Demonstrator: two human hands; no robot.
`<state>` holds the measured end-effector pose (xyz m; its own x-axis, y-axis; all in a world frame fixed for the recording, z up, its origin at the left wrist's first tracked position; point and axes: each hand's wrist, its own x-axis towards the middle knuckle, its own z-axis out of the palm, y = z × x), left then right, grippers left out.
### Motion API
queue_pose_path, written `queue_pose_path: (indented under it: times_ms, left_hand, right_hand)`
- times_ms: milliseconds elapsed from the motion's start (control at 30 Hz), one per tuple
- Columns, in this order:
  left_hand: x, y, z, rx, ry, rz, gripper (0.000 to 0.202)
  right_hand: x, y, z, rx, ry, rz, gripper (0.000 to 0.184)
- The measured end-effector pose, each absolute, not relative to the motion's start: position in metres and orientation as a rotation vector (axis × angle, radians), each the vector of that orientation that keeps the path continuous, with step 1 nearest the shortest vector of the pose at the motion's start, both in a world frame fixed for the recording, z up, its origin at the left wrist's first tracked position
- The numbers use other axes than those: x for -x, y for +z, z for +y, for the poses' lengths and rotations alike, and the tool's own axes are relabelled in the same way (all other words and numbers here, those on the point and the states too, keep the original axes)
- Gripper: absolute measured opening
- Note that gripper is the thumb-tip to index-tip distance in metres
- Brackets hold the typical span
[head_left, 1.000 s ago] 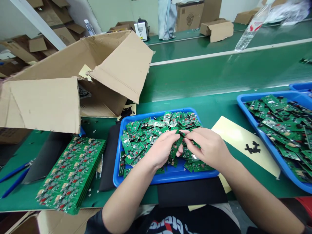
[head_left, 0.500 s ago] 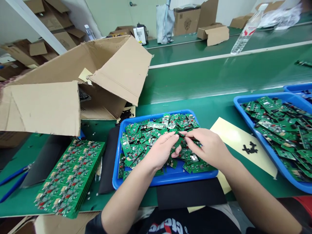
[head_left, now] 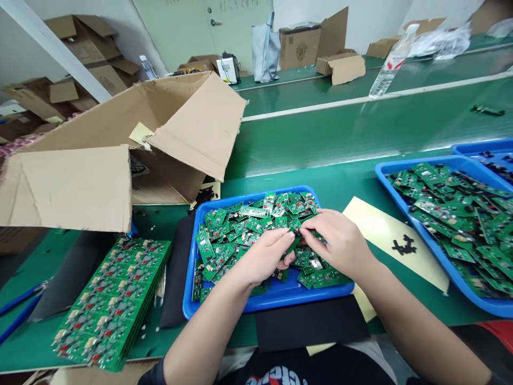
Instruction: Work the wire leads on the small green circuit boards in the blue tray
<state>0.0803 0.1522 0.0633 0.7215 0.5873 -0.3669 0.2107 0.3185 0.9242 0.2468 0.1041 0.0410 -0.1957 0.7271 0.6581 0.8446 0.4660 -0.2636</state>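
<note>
The left hand [head_left: 266,254], at the centre of the frame, has thumb and fingers closed on a small green circuit board [head_left: 295,243]; the right hand [head_left: 339,240], just beside it, has thumb and forefinger pinched almost together on a small dark piece [head_left: 297,232] at the board's end, too tiny for me to make out its shape; both hands are above a blue tray [head_left: 288,300] heaped with loose boards; to the right on the green table [head_left: 340,182] lies a yellow sheet [head_left: 382,230] with a cluster of black pieces [head_left: 405,246], next to a second blue tray [head_left: 491,308], also full; at lower left sits a stack of board panels [head_left: 114,299], below an open carton [head_left: 68,184]; as for writing, the black shirt [head_left: 324,369] at the bottom edge bears white and red lettering, cut off so I can't read the whole word; the bottle [head_left: 387,75] at upper right wears a red-and-white label, illegible from here; a box [head_left: 292,47] at top centre carries a dark printed emblem; the pale door [head_left: 180,29] has faint handwriting along its top that I cannot decipher.
</note>
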Motion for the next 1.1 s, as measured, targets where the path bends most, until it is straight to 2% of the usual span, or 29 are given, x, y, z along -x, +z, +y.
queue_pose_path:
  times_ms: [300,400,467,567,700,867,1100]
  left_hand:
    - [-0.079,0.065,0.153,-1.282,0.195,0.740,0.035]
    - [-0.080,0.065,0.152,-1.363,0.200,0.762,0.035]
    - [-0.080,0.067,0.152,-1.465,0.249,0.791,0.033]
    - [-0.078,0.069,0.153,-1.651,0.360,0.816,0.027]
    - [-0.075,0.066,0.152,-1.819,0.493,0.828,0.036]
    - [-0.072,0.057,0.151,-1.865,0.646,0.839,0.048]
    - [-0.074,0.059,0.155,-2.013,0.783,0.795,0.027]
  right_hand:
    - [-0.247,0.034,0.104,1.261,-0.098,-1.965,0.014]
    - [-0.246,0.036,0.101,1.278,0.106,-1.889,0.035]
    - [-0.246,0.038,0.099,1.302,0.252,-1.808,0.041]
    - [-0.246,0.040,0.098,1.331,0.378,-1.682,0.033]
    - [-0.247,0.045,0.098,1.363,0.429,-1.624,0.015]
    - [-0.247,0.048,0.096,1.307,0.371,-1.644,0.011]
    - [-0.246,0.044,0.095,1.138,0.156,-1.744,0.010]
